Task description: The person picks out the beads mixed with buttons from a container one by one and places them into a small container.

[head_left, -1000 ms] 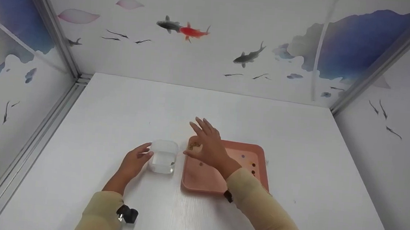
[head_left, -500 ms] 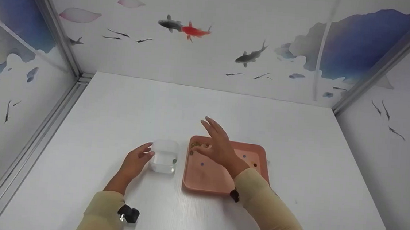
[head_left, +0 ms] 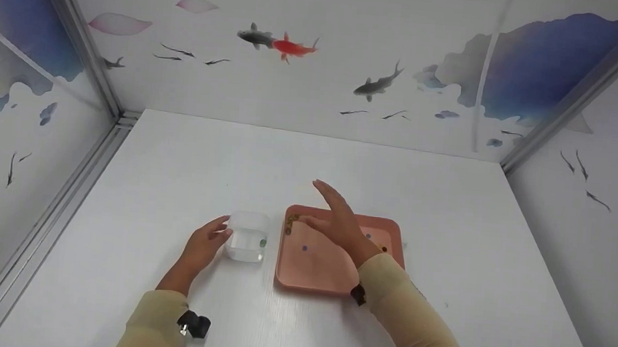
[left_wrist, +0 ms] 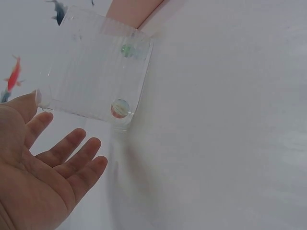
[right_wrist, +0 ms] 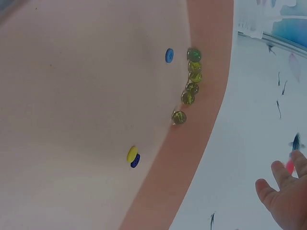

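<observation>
My left hand [head_left: 205, 247] pinches the side of a clear plastic box [head_left: 246, 254] between thumb and fingers. Through its wall, the left wrist view shows a green marble [left_wrist: 127, 50] and a clear marble with orange and white [left_wrist: 120, 109]. Over the far part of a pink tray [head_left: 314, 276] is my right hand [head_left: 338, 225], fingers extended, with nothing visible in them. Its lower fingertip comes close to several marbles [head_left: 289, 224] at the tray's left corner; whether it touches one cannot be told. The right wrist view shows these greenish marbles [right_wrist: 194, 67] lined along the tray's rim.
A blue button [right_wrist: 169, 55] lies near the marbles. Further along, a yellow button [right_wrist: 132, 154] overlaps a dark blue button [right_wrist: 135, 160]. More small pieces lie near the tray's right side, partly behind my right arm. White panels with painted fish [head_left: 291, 48] enclose the white table [head_left: 205, 154].
My right hand has moved right, from the tray's left edge near the box to over the tray, its fingers straightening. More marbles show at the left corner. The left hand has stayed on the box.
</observation>
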A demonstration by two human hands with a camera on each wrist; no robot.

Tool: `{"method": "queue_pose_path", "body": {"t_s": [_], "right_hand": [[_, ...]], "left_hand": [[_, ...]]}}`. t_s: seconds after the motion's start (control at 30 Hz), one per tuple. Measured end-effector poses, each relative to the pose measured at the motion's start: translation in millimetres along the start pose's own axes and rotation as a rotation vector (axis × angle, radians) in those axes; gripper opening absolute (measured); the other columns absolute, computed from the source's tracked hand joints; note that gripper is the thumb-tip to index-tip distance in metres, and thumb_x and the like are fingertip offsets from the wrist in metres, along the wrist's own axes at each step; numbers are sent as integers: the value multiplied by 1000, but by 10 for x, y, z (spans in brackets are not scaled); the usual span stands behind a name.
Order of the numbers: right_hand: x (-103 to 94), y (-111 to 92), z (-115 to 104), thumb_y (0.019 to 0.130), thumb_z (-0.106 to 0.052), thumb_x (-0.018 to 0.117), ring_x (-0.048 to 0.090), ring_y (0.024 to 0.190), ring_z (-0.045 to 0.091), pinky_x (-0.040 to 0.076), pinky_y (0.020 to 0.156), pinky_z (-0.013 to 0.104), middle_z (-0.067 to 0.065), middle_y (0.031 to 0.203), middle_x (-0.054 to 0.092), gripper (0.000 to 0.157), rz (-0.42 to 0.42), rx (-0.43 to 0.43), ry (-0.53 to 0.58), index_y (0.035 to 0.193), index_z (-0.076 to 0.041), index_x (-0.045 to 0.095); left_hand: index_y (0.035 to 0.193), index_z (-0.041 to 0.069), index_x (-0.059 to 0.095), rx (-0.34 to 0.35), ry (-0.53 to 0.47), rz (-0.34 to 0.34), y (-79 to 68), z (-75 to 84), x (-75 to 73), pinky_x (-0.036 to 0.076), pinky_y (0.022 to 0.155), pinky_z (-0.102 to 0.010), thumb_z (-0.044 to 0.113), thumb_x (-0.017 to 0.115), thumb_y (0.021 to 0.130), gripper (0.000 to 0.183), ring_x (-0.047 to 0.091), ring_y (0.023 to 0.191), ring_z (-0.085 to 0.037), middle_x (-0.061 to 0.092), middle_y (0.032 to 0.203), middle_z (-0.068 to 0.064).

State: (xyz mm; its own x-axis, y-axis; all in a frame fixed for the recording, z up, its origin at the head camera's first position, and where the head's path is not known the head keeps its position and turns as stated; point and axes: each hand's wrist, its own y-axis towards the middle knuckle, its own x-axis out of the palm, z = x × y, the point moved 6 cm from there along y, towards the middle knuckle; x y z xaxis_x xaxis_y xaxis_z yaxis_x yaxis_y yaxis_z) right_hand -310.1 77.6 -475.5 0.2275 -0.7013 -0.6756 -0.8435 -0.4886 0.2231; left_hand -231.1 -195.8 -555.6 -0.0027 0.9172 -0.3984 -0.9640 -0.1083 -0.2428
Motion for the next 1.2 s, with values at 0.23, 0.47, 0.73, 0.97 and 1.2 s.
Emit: {"method": "queue_pose_path", "body": {"t_s": [0.23,0.47,0.73,0.97,1.2], "right_hand": [[-36,-26,89,86,-35,73,27,144,26,28,114,49,7,155,33,78,18,28,47,150,-15,35],[-63,-43,195,85,-29,75,28,143,25,28,114,50,6,155,34,78,37,75,107,150,-16,36],[-78,-36,323,85,-35,74,32,141,28,30,111,55,6,154,35,76,54,183,134,149,-16,38],[-90,-18,346,87,-29,73,35,139,29,29,112,54,8,152,38,72,43,192,161,148,-15,39],[-85,12,369,90,-22,71,39,137,28,31,111,54,9,149,43,63,17,206,172,146,-14,44]], "left_hand": [[148,12,39,0,-1,-12,5,-11,-3,38,106,-52,29,50,102,50,44,132,-37,46,143,-19],[149,12,38,-4,-2,-27,10,-10,-5,39,106,-51,29,49,102,51,43,132,-38,44,145,-20],[148,13,38,0,2,-25,18,-23,-5,37,107,-51,32,50,101,52,42,134,-38,44,146,-20],[148,14,39,-2,-12,-27,10,-28,-13,37,107,-51,31,51,101,51,41,134,-38,43,146,-19],[148,12,40,3,4,-19,2,-18,-10,38,106,-52,31,51,101,52,44,132,-38,46,144,-20]]}}
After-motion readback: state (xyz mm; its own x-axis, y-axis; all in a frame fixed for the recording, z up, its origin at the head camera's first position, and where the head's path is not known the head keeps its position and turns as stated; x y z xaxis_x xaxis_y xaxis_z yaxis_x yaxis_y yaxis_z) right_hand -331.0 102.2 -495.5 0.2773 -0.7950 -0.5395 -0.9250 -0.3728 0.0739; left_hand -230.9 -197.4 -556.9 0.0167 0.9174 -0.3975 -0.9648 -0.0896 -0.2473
